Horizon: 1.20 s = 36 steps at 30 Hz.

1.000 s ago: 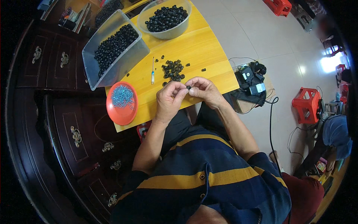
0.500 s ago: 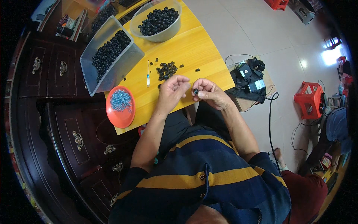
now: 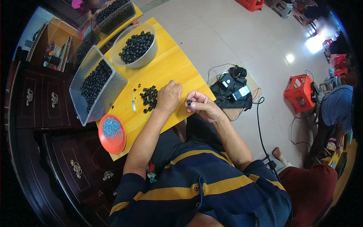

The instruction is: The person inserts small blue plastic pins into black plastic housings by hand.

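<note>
Between the thumb and fingers of my right hand (image 3: 204, 107) is a small round black plastic part (image 3: 189, 102), held above the near right edge of the table. My left hand (image 3: 169, 97) is back up over the yellow table (image 3: 181, 72), its fingers curled under; whatever they hold is hidden. Left of it lies a loose pile of black plastic parts (image 3: 149, 97). A screwdriver (image 3: 133, 103) with a pale blue handle lies beyond that pile. At the table's left corner, an orange-red dish (image 3: 115, 144) carries many small blue-grey screws (image 3: 112, 127).
A clear rectangular bin (image 3: 77, 104) and a round translucent tub (image 3: 151, 53), both filled with black parts, stand at the back left. Dark drawers (image 3: 68, 151) flank the table. On the right are cabled devices (image 3: 238, 92), a red stool (image 3: 298, 93) and another person (image 3: 308, 189).
The view has shifted, so the table sits lower and further left. My left hand has moved away from my right, its fingers now curled down at the tabletop. My right hand keeps the black part.
</note>
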Motion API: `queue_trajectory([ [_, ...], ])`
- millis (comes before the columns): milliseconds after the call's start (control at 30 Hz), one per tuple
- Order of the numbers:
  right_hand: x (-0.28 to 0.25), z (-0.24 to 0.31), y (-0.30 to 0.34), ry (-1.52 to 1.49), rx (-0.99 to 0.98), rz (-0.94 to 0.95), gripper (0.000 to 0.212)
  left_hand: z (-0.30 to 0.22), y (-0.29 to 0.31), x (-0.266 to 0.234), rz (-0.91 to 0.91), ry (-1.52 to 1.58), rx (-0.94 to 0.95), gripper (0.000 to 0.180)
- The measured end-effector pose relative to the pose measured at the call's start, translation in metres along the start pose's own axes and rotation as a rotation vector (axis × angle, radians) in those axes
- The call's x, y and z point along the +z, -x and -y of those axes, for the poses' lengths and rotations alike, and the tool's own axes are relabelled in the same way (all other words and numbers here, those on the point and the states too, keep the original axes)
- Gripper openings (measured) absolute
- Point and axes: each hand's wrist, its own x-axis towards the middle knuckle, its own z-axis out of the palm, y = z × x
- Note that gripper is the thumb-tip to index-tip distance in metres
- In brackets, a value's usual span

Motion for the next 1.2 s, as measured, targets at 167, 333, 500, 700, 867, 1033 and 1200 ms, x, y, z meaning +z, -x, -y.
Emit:
queue_trajectory([
  [167, 0.001, 0.006, 0.002, 0.018, -0.013, -0.025, 0.026, -0.004, 0.0, 0.003, -0.029, -0.004, -0.013, 0.011],
  [333, 0.007, 0.007, -0.002, 0.022, -0.036, -0.043, 0.025, -0.004, 0.008, 0.004, -0.069, -0.027, 0.07, 0.014],
  [500, 0.016, 0.009, -0.001, 0.004, -0.087, -0.039, 0.025, -0.009, 0.015, -0.001, -0.031, -0.022, 0.053, 0.016],
  [700, 0.009, -0.006, -0.004, -0.112, -0.089, -0.061, 0.024, -0.018, 0.034, -0.029, -0.194, 0.255, -0.051, 0.012],
  [867, 0.019, -0.011, -0.019, -0.255, -0.156, -0.15, 0.027, -0.038, 0.059, -0.048, -0.3, 0.68, -0.226, 0.01],
  [1033, 0.036, -0.027, -0.037, -0.328, -0.162, -0.146, 0.026, -0.064, 0.083, -0.04, -0.278, 0.786, -0.186, 0.007],
  [1200, 0.052, -0.034, -0.04, -0.377, -0.106, -0.087, 0.024, -0.069, 0.094, -0.038, -0.308, 0.733, -0.161, 0.01],
])
